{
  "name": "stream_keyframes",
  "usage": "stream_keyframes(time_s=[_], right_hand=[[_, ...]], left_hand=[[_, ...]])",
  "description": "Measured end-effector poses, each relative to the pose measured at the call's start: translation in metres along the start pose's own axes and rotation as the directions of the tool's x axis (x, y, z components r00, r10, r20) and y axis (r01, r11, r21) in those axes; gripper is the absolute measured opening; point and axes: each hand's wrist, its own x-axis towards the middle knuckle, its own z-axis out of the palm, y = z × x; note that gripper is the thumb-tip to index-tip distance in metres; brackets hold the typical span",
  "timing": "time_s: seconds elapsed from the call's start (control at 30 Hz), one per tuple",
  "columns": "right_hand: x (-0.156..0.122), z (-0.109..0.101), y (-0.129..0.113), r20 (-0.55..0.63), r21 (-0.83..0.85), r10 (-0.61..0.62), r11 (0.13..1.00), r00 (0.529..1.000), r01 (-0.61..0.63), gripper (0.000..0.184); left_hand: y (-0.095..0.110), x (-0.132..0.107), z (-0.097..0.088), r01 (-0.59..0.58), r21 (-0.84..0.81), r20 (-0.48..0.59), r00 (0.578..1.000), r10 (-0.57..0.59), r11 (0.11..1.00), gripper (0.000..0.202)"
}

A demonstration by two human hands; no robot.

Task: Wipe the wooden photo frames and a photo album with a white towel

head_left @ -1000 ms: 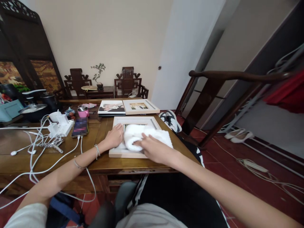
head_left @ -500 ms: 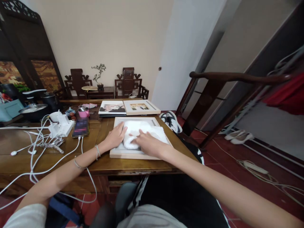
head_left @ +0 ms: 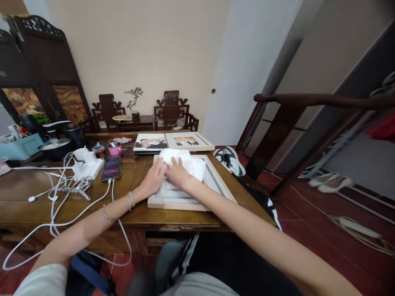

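A white cloth point(head_left: 175, 155) lies bunched over the upper left part of a light wood picture frame point(head_left: 182, 205) on the table. My right hand point(head_left: 179, 173) grips the cloth from above, its fingers pressed into it and somewhat spread. On the frame's left side rests my left hand point(head_left: 154, 177), fingers stretched out beside the cloth and touching its edge. Pale glass or backing shows inside the frame below and right of the cloth. My right forearm hides part of the frame's lower side.
Behind the frame lie a photo panel point(head_left: 151, 142) and another framed picture point(head_left: 188, 141). To the left are a phone point(head_left: 111, 167), a power strip point(head_left: 89, 166) with tangled white cables, a pink cup point(head_left: 115, 148) and a pot point(head_left: 55, 149). A wooden chair point(head_left: 277, 127) stands at right.
My right hand has moved the cloth away from me toward the frame's far left side, uncovering its lower middle. My left hand stays at the frame's left side. The view has shifted slightly.
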Motion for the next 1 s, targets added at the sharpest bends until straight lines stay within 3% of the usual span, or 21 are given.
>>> stream_keyframes(time_s=[0.07,0.2,0.37,0.47,0.6,0.73,0.87,1.0], right_hand=[[-0.017,-0.001,-0.002,0.0,-0.003,-0.083,0.997,0.997,0.083,0.051],[-0.08,-0.007,0.011,0.015,0.084,-0.235,0.969,0.972,0.233,0.058],[-0.133,-0.018,0.045,0.189,0.125,-0.065,0.991,0.98,0.042,0.066],[-0.13,-0.025,0.042,0.189,0.142,-0.066,0.989,0.98,0.039,0.062],[-0.101,-0.026,0.007,0.049,0.193,-0.204,0.962,0.978,0.191,0.053],[-0.084,-0.02,-0.017,-0.05,0.209,-0.209,0.954,0.977,0.215,0.04],[-0.107,-0.016,0.004,-0.021,0.237,-0.147,0.96,0.989,0.148,0.053],[-0.148,-0.011,0.048,0.088,0.202,0.052,0.977,0.995,-0.068,0.054]], left_hand=[[-0.002,0.0,0.001,-0.017,0.004,-0.009,1.0,0.017,1.0,0.054],[-0.002,0.0,0.002,-0.036,0.055,0.059,0.998,0.033,0.998,0.053],[-0.004,0.0,0.004,-0.111,0.186,0.173,0.982,0.079,0.976,0.042],[-0.006,0.001,0.005,-0.098,0.192,0.167,0.984,0.066,0.977,0.041],[-0.004,0.003,0.004,-0.027,0.172,0.117,0.993,0.007,0.985,0.043],[-0.001,0.004,0.0,-0.052,0.144,0.125,0.992,0.033,0.988,0.047],[-0.005,0.003,0.001,-0.075,0.207,0.161,0.986,0.042,0.976,0.048],[-0.011,0.002,0.005,-0.103,0.263,0.202,0.978,0.049,0.959,0.047]])
